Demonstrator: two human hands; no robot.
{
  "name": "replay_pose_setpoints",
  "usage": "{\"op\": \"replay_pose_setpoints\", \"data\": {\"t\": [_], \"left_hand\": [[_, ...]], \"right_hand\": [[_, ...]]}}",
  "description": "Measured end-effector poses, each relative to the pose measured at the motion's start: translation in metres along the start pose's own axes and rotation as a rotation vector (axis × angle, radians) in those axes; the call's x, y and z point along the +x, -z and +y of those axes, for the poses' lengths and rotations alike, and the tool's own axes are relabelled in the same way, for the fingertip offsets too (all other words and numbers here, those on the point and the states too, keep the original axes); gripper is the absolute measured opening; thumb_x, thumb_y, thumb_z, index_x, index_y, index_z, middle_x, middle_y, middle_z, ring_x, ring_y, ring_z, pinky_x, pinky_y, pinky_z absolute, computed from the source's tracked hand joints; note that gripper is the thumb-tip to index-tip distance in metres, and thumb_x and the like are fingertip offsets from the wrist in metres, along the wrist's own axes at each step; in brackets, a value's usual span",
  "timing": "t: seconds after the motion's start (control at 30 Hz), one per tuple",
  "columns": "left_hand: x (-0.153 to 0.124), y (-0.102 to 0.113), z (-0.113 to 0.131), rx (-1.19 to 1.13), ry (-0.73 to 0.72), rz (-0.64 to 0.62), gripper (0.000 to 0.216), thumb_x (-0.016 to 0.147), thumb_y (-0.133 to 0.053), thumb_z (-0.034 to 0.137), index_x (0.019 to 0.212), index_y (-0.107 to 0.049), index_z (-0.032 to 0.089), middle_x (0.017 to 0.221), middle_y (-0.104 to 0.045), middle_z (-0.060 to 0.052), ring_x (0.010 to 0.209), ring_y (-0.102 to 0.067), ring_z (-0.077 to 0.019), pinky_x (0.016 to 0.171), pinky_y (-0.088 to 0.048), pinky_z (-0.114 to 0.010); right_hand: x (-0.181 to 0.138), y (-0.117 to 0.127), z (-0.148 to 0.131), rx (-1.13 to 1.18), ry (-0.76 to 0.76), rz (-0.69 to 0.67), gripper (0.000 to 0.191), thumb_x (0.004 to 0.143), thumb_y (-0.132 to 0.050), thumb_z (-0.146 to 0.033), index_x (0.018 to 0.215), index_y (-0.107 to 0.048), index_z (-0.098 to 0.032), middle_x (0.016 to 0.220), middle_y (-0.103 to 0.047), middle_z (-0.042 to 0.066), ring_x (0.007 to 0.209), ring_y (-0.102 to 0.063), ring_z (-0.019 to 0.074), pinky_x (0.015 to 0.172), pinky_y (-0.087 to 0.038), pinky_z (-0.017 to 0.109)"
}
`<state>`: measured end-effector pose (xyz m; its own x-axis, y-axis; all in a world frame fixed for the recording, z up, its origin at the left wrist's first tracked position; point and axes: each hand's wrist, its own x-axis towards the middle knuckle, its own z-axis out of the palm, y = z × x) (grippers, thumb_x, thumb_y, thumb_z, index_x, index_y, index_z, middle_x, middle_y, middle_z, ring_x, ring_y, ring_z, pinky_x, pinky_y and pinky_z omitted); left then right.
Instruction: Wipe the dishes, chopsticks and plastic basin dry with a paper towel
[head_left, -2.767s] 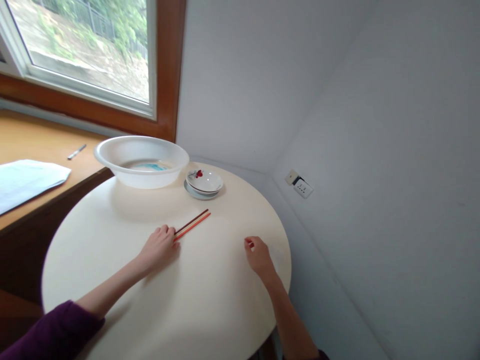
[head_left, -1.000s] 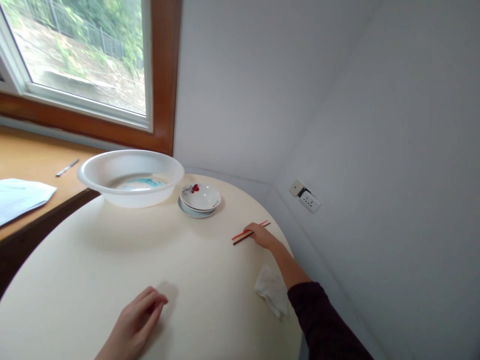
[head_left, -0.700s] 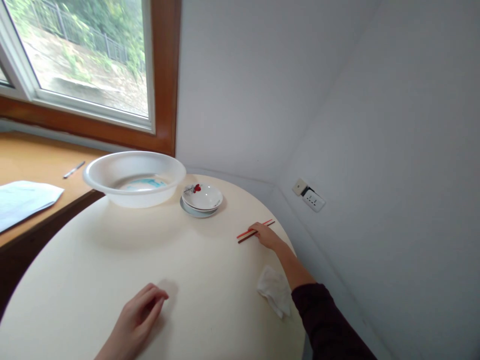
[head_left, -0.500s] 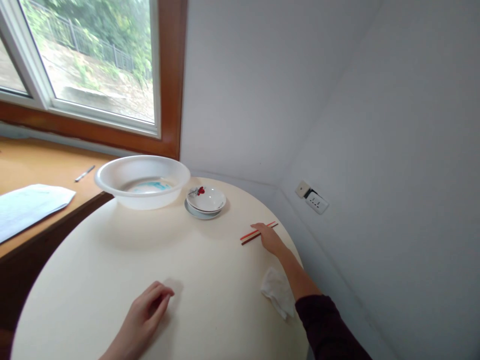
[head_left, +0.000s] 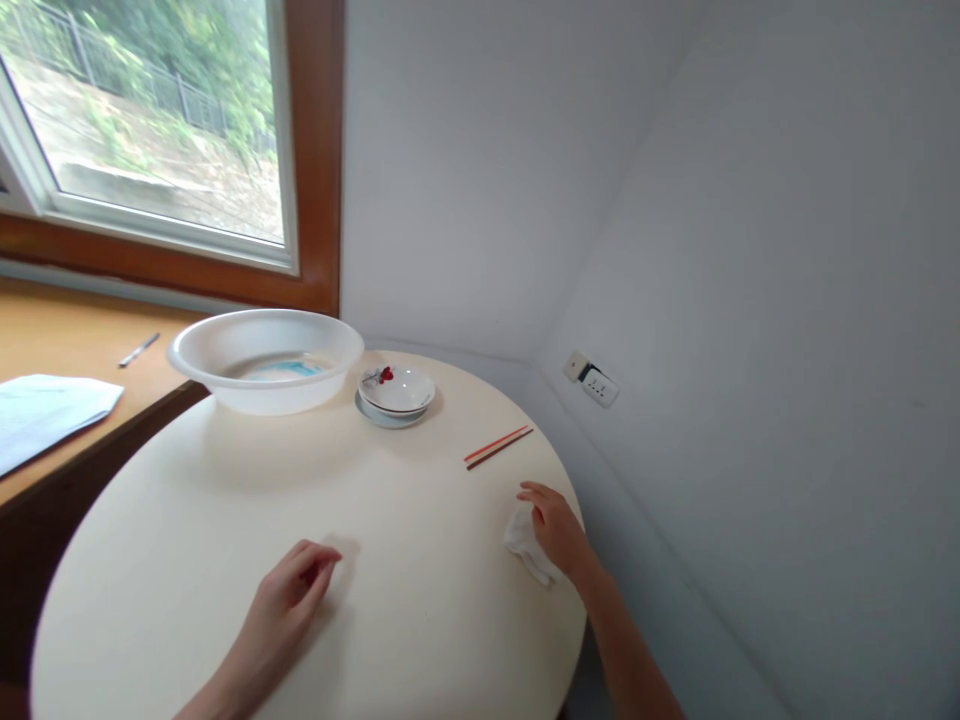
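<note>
My right hand (head_left: 558,532) hovers over a crumpled white cloth (head_left: 522,541) at the table's right side. Its fingers are apart and hold nothing; whether they touch the cloth I cannot tell. Just beyond it lie chopsticks, a red one (head_left: 495,442) beside a dark brown one (head_left: 499,450). At the near left of the table, my left hand (head_left: 289,588) is curled, thumb and fingertips close together with nothing visible in them. White bowls (head_left: 409,388) with a red flower pattern are stacked on a pale plate (head_left: 390,421) at the back.
A large translucent basin (head_left: 270,398) stands at the back left of the round cream table (head_left: 390,620). Left of it is a wooden desk (head_left: 67,312) with papers (head_left: 52,410) and a pen (head_left: 139,350). A wall with a socket (head_left: 600,386) borders the right side.
My right hand has left the chopsticks and moved back toward me, over the cloth. The chopsticks stay on the table. The view has swung slightly right; my left hand keeps its pose.
</note>
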<state>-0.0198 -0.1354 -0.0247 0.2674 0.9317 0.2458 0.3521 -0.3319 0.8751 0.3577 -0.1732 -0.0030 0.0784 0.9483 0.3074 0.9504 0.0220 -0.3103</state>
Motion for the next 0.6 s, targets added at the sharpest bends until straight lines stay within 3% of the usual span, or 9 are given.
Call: {"op": "replay_pose_setpoints", "data": {"t": [0.1,0.2,0.43,0.6], "left_hand": [[0.000,0.001,0.002,-0.016,0.009,0.010,0.031,0.080,-0.047,0.046,0.076,-0.064,0.021,0.075,-0.061,-0.003,0.073,-0.060,-0.0182,0.064,-0.049,-0.027],[0.000,0.000,0.002,-0.015,-0.006,0.006,0.030,0.080,-0.047,0.046,0.075,-0.063,0.021,0.075,-0.061,-0.003,0.073,-0.060,-0.0181,0.064,-0.049,-0.027],[0.000,0.002,0.002,-0.008,0.008,0.051,0.027,0.079,-0.048,0.043,0.075,-0.062,0.020,0.077,-0.061,-0.003,0.072,-0.060,-0.0178,0.064,-0.049,-0.026],[0.000,0.006,0.004,-0.028,0.046,0.094,0.027,0.076,-0.049,0.044,0.075,-0.062,0.020,0.076,-0.061,-0.003,0.071,-0.059,-0.0185,0.063,-0.049,-0.027]], "right_hand": [[-0.033,-0.008,0.007,0.056,-0.075,-0.111,0.041,0.078,-0.037,-0.008,0.108,-0.065,-0.017,0.120,-0.061,0.010,0.114,-0.053,0.0202,0.104,-0.035,0.043],[-0.049,-0.019,0.012,0.088,-0.130,-0.160,0.041,0.085,-0.036,-0.017,0.120,-0.058,-0.018,0.131,-0.052,0.009,0.122,-0.046,0.0200,0.106,-0.032,0.043],[-0.034,-0.026,0.013,-0.060,-0.177,-0.154,0.046,0.087,-0.030,-0.017,0.128,-0.049,-0.007,0.136,-0.044,0.015,0.128,-0.039,0.0204,0.108,-0.028,0.039],[-0.031,-0.027,0.011,-0.123,-0.155,-0.105,0.048,0.086,-0.029,-0.013,0.130,-0.046,-0.008,0.138,-0.042,0.014,0.130,-0.036,0.0200,0.109,-0.025,0.040]]}}
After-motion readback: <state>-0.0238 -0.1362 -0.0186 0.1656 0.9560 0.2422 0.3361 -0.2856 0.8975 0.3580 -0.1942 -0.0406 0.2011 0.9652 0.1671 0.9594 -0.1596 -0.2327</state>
